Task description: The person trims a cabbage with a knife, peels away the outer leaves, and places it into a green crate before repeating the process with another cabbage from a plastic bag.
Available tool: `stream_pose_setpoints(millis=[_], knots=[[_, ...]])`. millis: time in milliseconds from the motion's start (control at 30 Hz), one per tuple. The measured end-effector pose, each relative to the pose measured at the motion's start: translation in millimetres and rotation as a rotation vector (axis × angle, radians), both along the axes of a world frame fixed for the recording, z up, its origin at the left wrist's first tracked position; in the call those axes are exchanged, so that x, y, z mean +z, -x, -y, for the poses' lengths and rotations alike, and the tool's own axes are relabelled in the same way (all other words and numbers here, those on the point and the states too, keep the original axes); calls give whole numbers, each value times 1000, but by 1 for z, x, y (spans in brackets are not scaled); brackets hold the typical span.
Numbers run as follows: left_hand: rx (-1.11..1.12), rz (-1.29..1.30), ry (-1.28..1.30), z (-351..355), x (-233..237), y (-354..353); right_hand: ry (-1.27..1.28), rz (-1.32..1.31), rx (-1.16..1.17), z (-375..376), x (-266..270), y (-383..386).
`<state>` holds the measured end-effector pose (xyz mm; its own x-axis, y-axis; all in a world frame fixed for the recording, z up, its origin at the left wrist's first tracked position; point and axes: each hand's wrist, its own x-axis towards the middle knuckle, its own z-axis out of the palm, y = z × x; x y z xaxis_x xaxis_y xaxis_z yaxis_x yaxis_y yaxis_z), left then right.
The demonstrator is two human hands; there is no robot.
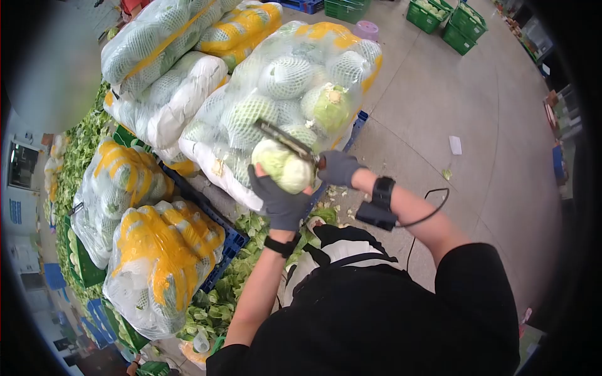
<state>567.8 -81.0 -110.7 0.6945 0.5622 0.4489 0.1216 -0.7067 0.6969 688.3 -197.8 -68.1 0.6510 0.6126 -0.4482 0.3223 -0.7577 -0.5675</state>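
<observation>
My left hand (282, 202), in a grey fingerless glove, cups a pale green cabbage (274, 160) from below, fingers wrapped round its sides. In my right hand (338, 169), also gloved, is a knife (285, 138) gripped by its handle. Its dark blade lies across the far side of the cabbage, pointing up and left. Just beyond, a large clear bag (276, 78) holds cabbages in white foam nets. A bare cabbage (327, 106) with its cut stem facing up rests on that bag.
More bagged cabbages (166, 254) with yellow wrapping stand on a blue pallet (227, 250) at left. Loose leaves (216, 307) cover the floor there. Green crates (464, 28) sit at the far right, and a pink tub (365, 31) stands behind the large bag.
</observation>
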Motion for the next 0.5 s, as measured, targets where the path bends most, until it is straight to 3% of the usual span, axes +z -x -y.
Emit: stream_pose_setpoints(millis=[100,167,233,267,300,333,367,433,467,500], knots=[[16,34,-86,8,7,-6,98,-83,-62,-7,1,-11],[-30,27,-55,5,8,-2,14,-109,-72,-3,-21,-10],[-60,45,-69,1,-2,4,-117,-374,-230,0,-48,-13],[-115,88,-84,0,-7,16,-305,-632,-475,8,-32,9],[-171,147,-107,-6,-14,18,-269,-379,-262,13,-59,12],[-303,339,129,-13,-35,11,-656,-33,-425,9,-117,23],[-375,336,329,-24,-54,6,-281,-209,-352,17,-64,32],[-368,249,350,-35,-24,17,-272,-144,-435,31,-85,39],[-415,226,544,-36,-11,16,-266,-151,-434,32,-79,41],[-413,221,547,-39,-11,14,-270,-35,-381,34,-73,41]])
